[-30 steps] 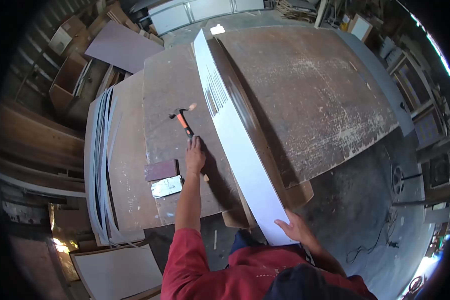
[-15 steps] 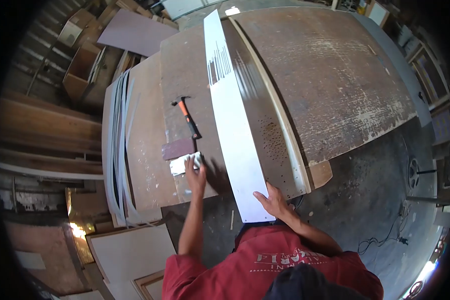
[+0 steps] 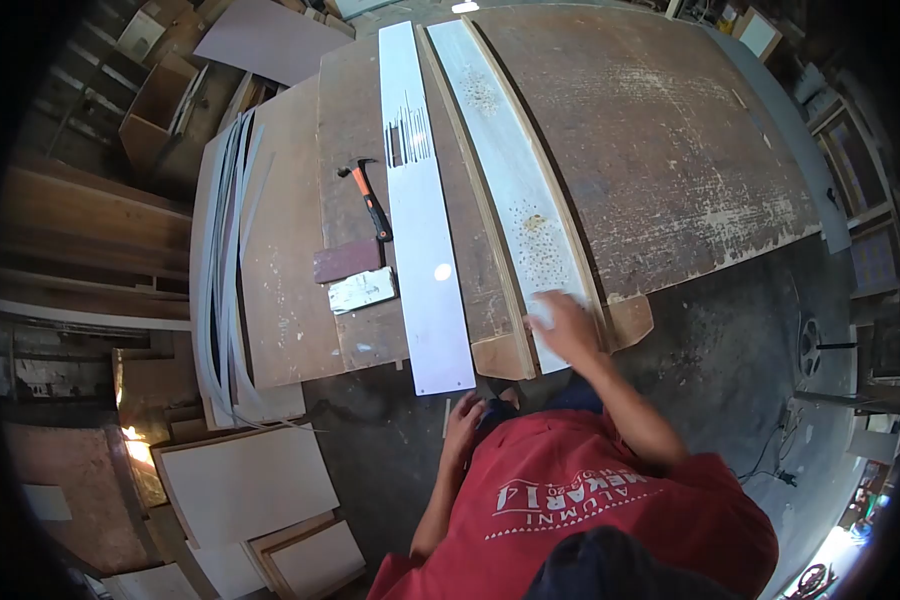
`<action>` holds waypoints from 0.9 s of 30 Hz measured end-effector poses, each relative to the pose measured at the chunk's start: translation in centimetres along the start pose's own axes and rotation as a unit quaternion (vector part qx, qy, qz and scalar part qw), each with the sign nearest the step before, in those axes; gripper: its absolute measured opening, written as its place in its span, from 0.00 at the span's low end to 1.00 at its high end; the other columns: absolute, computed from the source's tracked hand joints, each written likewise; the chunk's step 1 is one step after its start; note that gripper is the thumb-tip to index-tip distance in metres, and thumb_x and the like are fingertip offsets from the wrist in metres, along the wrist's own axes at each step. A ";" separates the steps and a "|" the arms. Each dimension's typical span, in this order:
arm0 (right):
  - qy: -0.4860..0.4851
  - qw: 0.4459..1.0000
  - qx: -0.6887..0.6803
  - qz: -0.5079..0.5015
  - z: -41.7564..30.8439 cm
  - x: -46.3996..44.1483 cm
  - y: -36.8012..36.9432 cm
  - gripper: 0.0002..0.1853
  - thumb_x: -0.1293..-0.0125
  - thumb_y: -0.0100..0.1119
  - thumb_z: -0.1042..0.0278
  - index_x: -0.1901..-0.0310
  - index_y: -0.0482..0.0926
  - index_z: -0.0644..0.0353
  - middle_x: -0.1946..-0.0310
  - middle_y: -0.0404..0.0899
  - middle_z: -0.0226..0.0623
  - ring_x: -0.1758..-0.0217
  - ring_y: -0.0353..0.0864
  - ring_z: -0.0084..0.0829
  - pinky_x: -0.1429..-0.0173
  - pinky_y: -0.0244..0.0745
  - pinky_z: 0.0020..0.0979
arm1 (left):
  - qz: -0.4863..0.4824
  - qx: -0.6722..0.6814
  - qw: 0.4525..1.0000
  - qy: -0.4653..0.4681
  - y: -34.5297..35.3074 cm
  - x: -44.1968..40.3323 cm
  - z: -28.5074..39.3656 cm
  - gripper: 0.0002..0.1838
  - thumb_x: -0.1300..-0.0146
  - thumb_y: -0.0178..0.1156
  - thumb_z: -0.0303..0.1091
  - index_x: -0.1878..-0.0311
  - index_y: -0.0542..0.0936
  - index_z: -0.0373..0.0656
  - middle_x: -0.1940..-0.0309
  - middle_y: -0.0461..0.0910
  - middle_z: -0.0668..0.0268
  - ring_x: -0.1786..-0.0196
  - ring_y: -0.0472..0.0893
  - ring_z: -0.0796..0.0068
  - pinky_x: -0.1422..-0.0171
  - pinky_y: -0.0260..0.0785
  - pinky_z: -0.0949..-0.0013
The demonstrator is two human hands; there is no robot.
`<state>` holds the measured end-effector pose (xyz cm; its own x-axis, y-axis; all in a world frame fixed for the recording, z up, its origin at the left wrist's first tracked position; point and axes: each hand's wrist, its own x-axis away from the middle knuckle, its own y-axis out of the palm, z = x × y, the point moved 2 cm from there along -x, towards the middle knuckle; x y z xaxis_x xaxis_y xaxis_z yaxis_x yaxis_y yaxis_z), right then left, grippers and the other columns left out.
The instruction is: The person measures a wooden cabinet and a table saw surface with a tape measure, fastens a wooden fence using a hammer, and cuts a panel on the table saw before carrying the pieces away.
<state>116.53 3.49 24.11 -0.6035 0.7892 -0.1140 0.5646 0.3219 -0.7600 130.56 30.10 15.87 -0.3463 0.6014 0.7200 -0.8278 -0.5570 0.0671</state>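
Observation:
A long white board (image 3: 425, 235) with dark slots near its far end lies flat on the worktable. Beside it on the right lies a pale panel (image 3: 515, 175) between wooden side strips, dotted with small brown spots in two patches. My right hand (image 3: 567, 328), slightly blurred, is over the near end of this panel with its fingers extended. Whether it touches the surface is unclear. My left hand (image 3: 460, 430) is off the table, just below the white board's near end, fingers loosely bent and nothing held. Left of the white board lie a white-smeared block (image 3: 362, 291) and a maroon block (image 3: 347, 261).
A claw hammer (image 3: 370, 203) with an orange and black handle rests beyond the blocks. Long thin grey strips (image 3: 222, 270) lie along the worktable's (image 3: 660, 150) left side. White panels (image 3: 250, 480) are on the floor at lower left; a cable (image 3: 770, 465) lies at right.
The white board has gone from my right hand's hold to lying flat, further left, uncovering the spotted panel. My left hand has left the white-smeared block and drawn back toward my body.

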 end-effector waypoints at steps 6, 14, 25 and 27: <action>0.163 0.917 0.224 0.288 19.0 6.2 -6.9 0.22 0.35 0.64 0.53 0.50 0.79 0.64 0.52 0.81 0.47 0.45 0.79 0.44 0.39 0.72 0.40 | -0.006 0.231 0.970 -0.077 6.3 -2.9 1.6 0.31 0.30 0.53 0.57 0.40 0.68 0.37 0.50 0.75 0.60 0.46 0.78 0.66 0.40 0.69 0.55; 0.412 0.863 -0.286 -0.058 24.3 5.3 -6.9 0.27 0.33 0.64 0.46 0.47 0.81 0.65 0.53 0.84 0.37 0.48 0.81 0.27 0.42 0.72 0.31 | 0.200 0.150 0.968 -0.029 9.9 -10.8 -3.3 0.27 0.39 0.55 0.56 0.46 0.72 0.46 0.55 0.72 0.59 0.57 0.78 0.59 0.57 0.75 0.53; 0.347 0.899 -0.267 -0.005 19.2 4.5 -10.2 0.32 0.31 0.61 0.45 0.41 0.77 0.69 0.49 0.84 0.48 0.44 0.81 0.35 0.37 0.71 0.35 | 0.124 0.154 0.979 -0.055 9.5 -8.9 -0.1 0.26 0.30 0.46 0.48 0.37 0.73 0.39 0.48 0.80 0.55 0.52 0.83 0.57 0.49 0.77 0.47; 0.333 0.913 -0.236 -0.022 19.4 4.5 -10.4 0.31 0.33 0.62 0.44 0.47 0.80 0.70 0.55 0.84 0.53 0.49 0.83 0.38 0.43 0.73 0.39 | 0.044 0.239 0.970 0.021 9.6 -9.2 -0.7 0.24 0.27 0.44 0.43 0.37 0.75 0.39 0.50 0.82 0.56 0.52 0.84 0.60 0.47 0.78 0.54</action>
<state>96.99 -6.47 19.05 -0.2437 0.8628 0.4428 0.8228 0.4256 -0.3765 125.49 19.62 9.38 -0.4321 0.5571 0.7092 -0.4994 -0.8026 0.3262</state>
